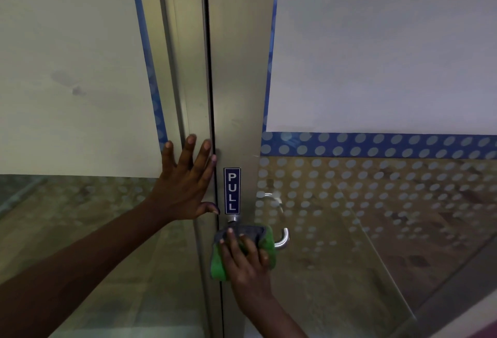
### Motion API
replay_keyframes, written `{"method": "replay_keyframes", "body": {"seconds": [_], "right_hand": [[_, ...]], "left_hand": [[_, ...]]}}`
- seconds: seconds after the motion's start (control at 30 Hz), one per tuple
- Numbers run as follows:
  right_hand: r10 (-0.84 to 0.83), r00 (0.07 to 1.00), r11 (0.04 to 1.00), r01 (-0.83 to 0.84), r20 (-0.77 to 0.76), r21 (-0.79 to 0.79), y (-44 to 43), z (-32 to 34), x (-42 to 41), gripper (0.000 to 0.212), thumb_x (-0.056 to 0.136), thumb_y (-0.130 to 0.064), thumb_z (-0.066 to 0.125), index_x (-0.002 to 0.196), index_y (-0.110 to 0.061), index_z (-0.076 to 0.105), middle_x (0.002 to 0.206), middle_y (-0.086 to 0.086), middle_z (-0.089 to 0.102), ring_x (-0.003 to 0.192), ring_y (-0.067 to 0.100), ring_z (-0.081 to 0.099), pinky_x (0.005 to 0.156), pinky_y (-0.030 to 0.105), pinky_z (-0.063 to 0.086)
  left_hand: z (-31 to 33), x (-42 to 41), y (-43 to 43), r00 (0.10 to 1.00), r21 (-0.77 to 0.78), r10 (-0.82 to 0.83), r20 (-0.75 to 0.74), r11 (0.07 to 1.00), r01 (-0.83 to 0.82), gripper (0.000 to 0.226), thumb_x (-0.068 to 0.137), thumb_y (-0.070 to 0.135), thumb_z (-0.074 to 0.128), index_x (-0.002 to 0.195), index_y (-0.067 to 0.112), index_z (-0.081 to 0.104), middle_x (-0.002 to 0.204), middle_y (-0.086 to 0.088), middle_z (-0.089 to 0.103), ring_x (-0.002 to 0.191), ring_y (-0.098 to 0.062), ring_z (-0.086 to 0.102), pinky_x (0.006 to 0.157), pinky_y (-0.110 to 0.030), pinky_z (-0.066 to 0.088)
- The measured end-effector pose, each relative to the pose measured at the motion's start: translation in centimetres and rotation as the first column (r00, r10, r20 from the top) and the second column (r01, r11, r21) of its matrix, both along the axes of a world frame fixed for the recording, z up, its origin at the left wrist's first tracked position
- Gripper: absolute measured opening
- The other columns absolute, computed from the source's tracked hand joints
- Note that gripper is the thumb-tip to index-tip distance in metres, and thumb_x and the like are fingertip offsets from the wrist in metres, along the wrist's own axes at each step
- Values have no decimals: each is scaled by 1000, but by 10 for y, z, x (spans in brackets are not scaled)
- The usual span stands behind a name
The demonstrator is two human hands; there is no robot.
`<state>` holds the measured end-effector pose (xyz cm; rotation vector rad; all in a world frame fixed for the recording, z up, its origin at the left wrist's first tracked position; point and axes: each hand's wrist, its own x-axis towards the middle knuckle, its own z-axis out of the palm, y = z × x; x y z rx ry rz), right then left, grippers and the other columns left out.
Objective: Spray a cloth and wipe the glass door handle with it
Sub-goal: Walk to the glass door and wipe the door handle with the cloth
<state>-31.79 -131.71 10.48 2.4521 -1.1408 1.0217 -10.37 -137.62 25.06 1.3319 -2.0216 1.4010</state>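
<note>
A person is pressing a green and grey cloth [243, 253] against the metal door handle [282, 239] with the right hand [246, 262], at about five o'clock from the centre of the view, just below a blue PULL sign [232, 190] on the door's metal stile [239, 95]. The grip of the right hand is closing around the folded cloth, fingers spread over its front and bunching it onto the lever. The left hand [185, 184] is lying flat and wide open, holding nothing, and is bracing against the neighbouring frame [188, 82] at about nine o'clock from the handle. The handle's long axis is running sideways, its free end pointing toward three o'clock and curling back toward the dotted glass panel [376, 203]; only that bright end and the stub under the sign are showing, the rest being covered by cloth. The cloth is looking soft, light and easily wadded, so it is probably best held wrapped round the bar and drawn along its length toward three o'clock. The handle is appearing stiff, smooth and likely slippery when damp. No spray bottle is showing
</note>
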Motion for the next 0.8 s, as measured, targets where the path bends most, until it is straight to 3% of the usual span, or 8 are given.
{"method": "replay_keyframes", "body": {"seconds": [0.1, 0.27, 0.53, 0.67, 0.8], "right_hand": [[25, 987, 1000, -26, -159, -2, -3, -16, -13, 38, 93, -22, 45, 128, -23, 58, 144, -6, 51, 122, 17, 46, 80, 35, 32], [56, 973, 990, -83, -225, -113, -8, -21, -48, 36, 101, -18, 38, 130, -25, 58, 146, -9, 48, 126, 15, 46, 81, 34, 32], [130, 977, 969, -161, -171, -186, -31, -31, -107, 33, 103, -21, 37, 130, -25, 56, 145, -9, 48, 136, 21, 39, 89, 38, 32], [254, 954, 944, -281, -160, -171, -53, -29, -130, 33, 101, -20, 47, 133, -18, 51, 148, -1, 45, 137, 35, 36, 92, 43, 36], [313, 938, 926, -336, -147, -171, -66, -29, -140, 42, 96, -13, 57, 136, -12, 46, 156, 5, 31, 140, 46, 28, 99, 46, 35]], "left_hand": [[-1, 0, 0, 1000, -4, -4, -1, 1000, 4, 112, 81, 86, 14, 156, 3, 10, 165, -22, -1, 150, -49, -2, 116, -70, -7], [0, 1, -1, 1000, 5, 7, 4, 1000, -7, 111, 82, 85, 12, 156, 2, 11, 165, -23, -2, 150, -50, -2, 115, -70, -8], [0, 0, 0, 1000, 5, 13, 6, 1000, -13, 111, 82, 85, 11, 155, 1, 12, 165, -23, -2, 150, -50, -3, 116, -70, -7], [0, 0, 1, 1000, 4, 14, 9, 1000, -14, 111, 82, 85, 12, 155, 1, 13, 165, -23, -3, 150, -50, -4, 116, -70, -8], [1, 0, 1, 1000, -5, 17, 17, 1000, -17, 111, 83, 85, 12, 155, 1, 13, 165, -23, -2, 150, -50, -4, 116, -69, -8]]}}
